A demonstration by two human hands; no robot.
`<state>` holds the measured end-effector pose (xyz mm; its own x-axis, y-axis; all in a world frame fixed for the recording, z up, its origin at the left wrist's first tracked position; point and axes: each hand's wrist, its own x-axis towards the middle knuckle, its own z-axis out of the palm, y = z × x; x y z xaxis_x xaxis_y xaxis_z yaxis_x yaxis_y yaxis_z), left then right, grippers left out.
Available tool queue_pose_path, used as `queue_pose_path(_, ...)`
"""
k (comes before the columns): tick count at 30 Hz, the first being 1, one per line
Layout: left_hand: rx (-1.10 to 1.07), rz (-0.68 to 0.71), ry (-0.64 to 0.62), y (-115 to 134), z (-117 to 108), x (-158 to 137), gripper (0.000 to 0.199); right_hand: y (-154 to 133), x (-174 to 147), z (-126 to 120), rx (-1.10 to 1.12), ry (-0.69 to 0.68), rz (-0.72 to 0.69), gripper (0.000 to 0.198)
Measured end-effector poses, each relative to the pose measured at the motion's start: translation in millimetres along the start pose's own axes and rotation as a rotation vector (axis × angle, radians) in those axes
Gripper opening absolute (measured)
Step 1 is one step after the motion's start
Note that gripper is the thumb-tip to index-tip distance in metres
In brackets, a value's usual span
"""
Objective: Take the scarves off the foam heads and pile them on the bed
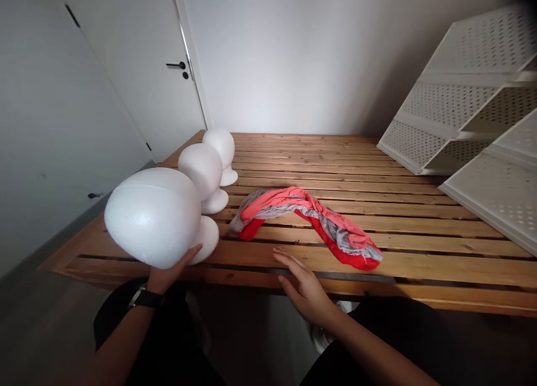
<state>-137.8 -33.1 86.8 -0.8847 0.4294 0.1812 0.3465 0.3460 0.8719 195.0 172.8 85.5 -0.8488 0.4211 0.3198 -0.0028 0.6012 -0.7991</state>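
head view: left hand (168, 271) cups foam head (153, 215), scarf (308, 221) on table (419, 207).

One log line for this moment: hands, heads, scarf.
left hand: holds nearest foam head, tilted | right hand: open, at table edge, near scarf | scarf: untouched

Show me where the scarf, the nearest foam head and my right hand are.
scarf (310, 221): head view, on the red and grey folds at its middle.
nearest foam head (153, 215): head view, on its rounded white front.
right hand (304, 288): head view, on the back of the hand.
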Motion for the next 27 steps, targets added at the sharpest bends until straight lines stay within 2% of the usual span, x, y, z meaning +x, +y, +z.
queue_pose_path(3,-0.008,-0.144,0.012,-17.8,-3.5,12.6,0.084,7.4,-9.6,-4.9,0.016,0.017,0.053,0.049)
queue_pose_path(5,0.012,-0.187,-0.006,-25.0,0.8,15.2,0.089,8.4,-12.4,-4.8,0.024,0.016,0.076,0.048)
queue_pose_path(9,0.017,-0.174,-0.048,-25.7,4.5,23.1,0.085,7.3,-13.3,-2.2,0.009,-0.016,0.096,0.049)
queue_pose_path(12,0.065,-0.146,-0.074,-21.1,-1.6,25.2,0.078,7.1,-11.9,-8.1,-0.010,-0.033,0.087,0.049)
queue_pose_path(15,0.182,-0.033,-0.146,-20.0,-12.4,2.7,0.077,7.7,-10.8,-25.8,-0.038,0.021,0.111,0.048)
queue_pose_path(18,0.345,0.041,-0.053,-20.6,-19.4,-44.0,0.082,9.2,-11.6,-50.2,-0.074,0.088,0.157,0.045)
queue_pose_path(19,0.372,0.072,-0.034,-19.1,-18.8,-59.5,0.077,9.7,-11.9,-58.1,-0.076,0.100,0.173,0.042)
queue_pose_path(21,0.382,0.238,-0.130,-10.9,-10.6,-80.5,0.060,10.8,-12.2,-71.8,-0.083,0.109,0.205,0.037)
queue_pose_path(23,0.393,0.459,-0.301,3.0,6.9,-83.1,0.053,11.8,-11.9,-81.9,-0.138,0.082,0.204,0.039)
queue_pose_path(25,0.434,0.650,-0.447,17.2,31.0,-70.2,0.067,14.2,-11.8,-87.6,-0.246,-0.017,0.162,0.057)
queue_pose_path(27,0.478,0.779,-0.549,25.2,56.0,-52.1,0.091,20.5,-13.2,-88.2,-0.355,-0.154,0.107,0.085)
